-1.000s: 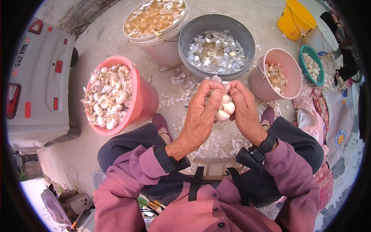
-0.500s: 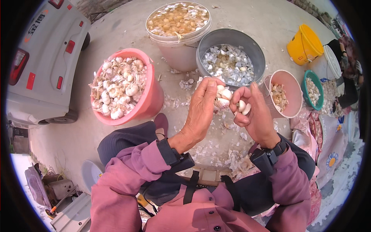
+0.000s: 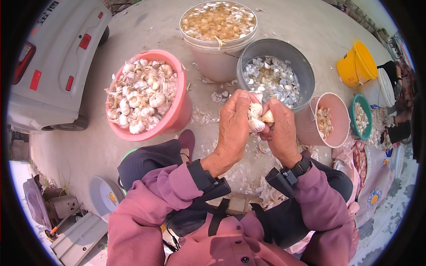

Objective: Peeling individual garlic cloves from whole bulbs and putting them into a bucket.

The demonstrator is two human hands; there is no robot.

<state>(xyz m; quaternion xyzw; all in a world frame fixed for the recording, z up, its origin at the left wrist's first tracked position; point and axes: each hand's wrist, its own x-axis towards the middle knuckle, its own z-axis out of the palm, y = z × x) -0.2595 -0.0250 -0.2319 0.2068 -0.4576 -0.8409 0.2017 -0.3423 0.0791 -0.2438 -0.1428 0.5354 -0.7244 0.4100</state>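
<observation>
The left hand [image 3: 234,133] is closed around a whitish, rounded garlic bulb [image 3: 255,111] with papery skin; the bulb is located between the two hands. The right hand [image 3: 283,135] is clamped, thumb foremost, on a pale, wedge-shaped garlic clove [image 3: 268,116] at the bulb's right side; whether the clove is detached cannot be determined. Below the hands, thin, whitish garlic skins [image 3: 271,195] are scattered on the grey concrete floor [image 3: 306,22]. Near the right hand, to its right, stands a pale pink, round plastic pail [image 3: 336,126] containing yellowish cloves. Just beyond the hands is a wide, grey, round tub [image 3: 302,62] containing wet-looking skins and cloves. Left of the left hand stands a deep pink, round plastic tub [image 3: 178,117] filled with whole bulbs. Farther beyond the hands, a white, cylindrical bucket [image 3: 211,62] holds cloves in yellowish liquid. Well to the right of the right hand are a green, round plastic basin [image 3: 360,100] and a yellow, round plastic bucket [image 3: 348,70].
</observation>
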